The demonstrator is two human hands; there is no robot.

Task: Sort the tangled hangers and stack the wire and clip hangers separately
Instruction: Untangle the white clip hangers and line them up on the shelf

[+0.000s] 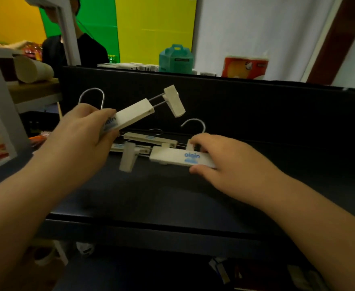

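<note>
Hands: our right hand (224, 162) pinches a clip hanger (180, 159) flat on the bench (172, 196), likely steadying it.
Lifted hanger: our left hand (84, 133) grips another (136, 114) aloft, apparently clear of the tangle.
Pile: more hangers (149, 140) lie toward the bench's far edge.

The near half of the dark desk (151, 196) lies bare between the forearms, giving open passage. Farther back, clip hangers (149, 141) crowd the middle (hooks upward), and a black back panel (245, 101) closes the far side.
</note>
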